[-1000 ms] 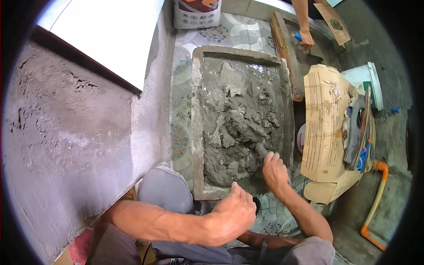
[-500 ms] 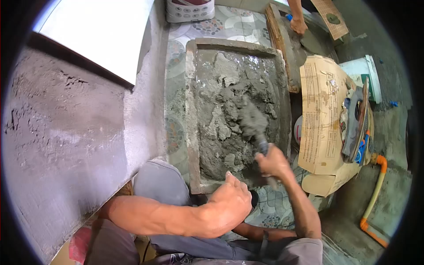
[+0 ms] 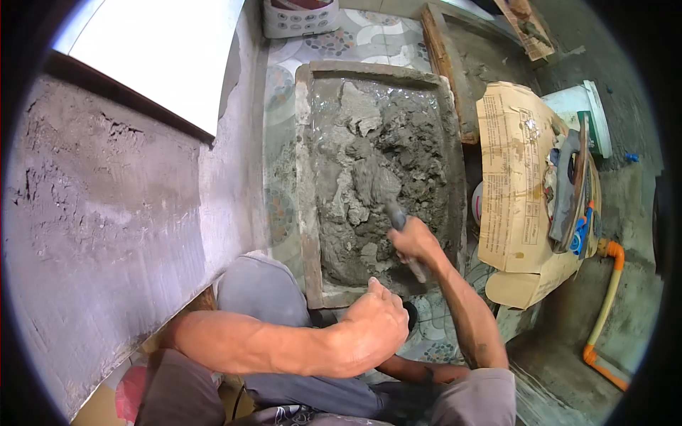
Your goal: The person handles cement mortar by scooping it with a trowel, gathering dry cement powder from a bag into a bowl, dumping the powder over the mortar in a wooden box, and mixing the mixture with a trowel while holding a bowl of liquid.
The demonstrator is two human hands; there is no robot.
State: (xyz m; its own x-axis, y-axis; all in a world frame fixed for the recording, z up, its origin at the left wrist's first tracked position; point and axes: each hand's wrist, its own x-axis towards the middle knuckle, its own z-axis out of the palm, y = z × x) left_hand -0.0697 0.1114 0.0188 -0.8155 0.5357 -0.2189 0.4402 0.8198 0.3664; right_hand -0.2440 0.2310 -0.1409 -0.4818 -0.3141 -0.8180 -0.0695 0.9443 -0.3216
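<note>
My right hand (image 3: 414,241) is wrapped around the handle of a trowel (image 3: 396,213). Its blade is in wet grey mortar and partly hidden by it. The mortar (image 3: 419,149) lies lumpy in a rectangular, mortar-crusted trough (image 3: 305,177), with a wetter patch at the far end. By the trough's near rim is my left hand (image 3: 375,323), fingers curled and one fingertip pointing up. Whatever that hand may hold is hidden from view.
To the right, a cardboard sheet (image 3: 515,192) carries a float (image 3: 567,192) and other tools. Behind it stand a white bucket (image 3: 593,117) and a second wood-edged trough (image 3: 440,53). A bag (image 3: 302,20) sits at the back. A plastered wall (image 3: 106,213) borders the left.
My right hand has moved the trowel left and slightly away through the mortar. Another person's hand has left the second trough. My left hand stays almost where it was.
</note>
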